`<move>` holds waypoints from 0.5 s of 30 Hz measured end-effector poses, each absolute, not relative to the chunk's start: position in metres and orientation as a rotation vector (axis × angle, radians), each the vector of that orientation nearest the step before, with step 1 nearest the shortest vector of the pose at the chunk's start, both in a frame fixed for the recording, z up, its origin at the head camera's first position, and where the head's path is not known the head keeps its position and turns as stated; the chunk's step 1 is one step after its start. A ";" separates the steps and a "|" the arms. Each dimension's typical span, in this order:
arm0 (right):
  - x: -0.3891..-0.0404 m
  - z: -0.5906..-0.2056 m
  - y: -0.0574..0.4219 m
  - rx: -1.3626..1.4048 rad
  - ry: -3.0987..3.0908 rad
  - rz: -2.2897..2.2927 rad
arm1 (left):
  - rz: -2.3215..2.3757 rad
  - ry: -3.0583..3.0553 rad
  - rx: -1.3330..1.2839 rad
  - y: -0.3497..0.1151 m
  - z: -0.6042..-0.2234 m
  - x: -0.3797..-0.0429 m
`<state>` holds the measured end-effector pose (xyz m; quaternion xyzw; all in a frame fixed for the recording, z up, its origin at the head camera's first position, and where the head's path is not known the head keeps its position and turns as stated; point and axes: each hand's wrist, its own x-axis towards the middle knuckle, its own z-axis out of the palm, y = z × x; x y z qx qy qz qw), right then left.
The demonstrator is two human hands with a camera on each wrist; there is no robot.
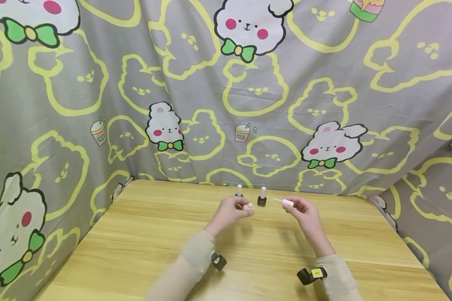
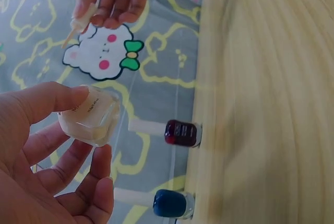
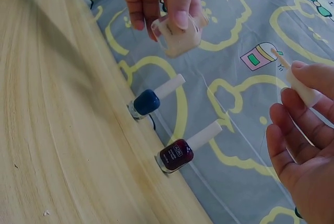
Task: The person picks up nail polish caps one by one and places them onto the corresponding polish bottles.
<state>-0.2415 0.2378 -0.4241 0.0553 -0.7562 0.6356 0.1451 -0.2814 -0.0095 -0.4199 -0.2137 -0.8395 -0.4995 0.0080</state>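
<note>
My left hand (image 1: 230, 213) grips a small glass bottle of cream-coloured nail polish (image 2: 93, 115), its neck uncapped, raised above the table. To the right, my right hand (image 1: 303, 213) pinches the white cap (image 3: 301, 89) of that polish, and its brush (image 3: 281, 58) points out to the left, apart from the bottle. Behind the hands, a dark red nail polish bottle (image 3: 176, 155) stands upright with its white cap on. Beside it on the left is a blue nail polish bottle (image 3: 146, 102), also capped; in the head view my left hand partly hides it.
The wooden table (image 1: 165, 234) spreads out beneath both arms. A grey curtain (image 1: 203, 96) printed with rabbits hangs right behind its far edge and along the sides. Black camera straps (image 1: 219, 261) sit at both wrists.
</note>
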 end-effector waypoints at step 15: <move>-0.240 -0.423 0.230 0.247 -2.261 1.764 | -1.546 -2.664 -0.734 0.006 -0.432 -0.274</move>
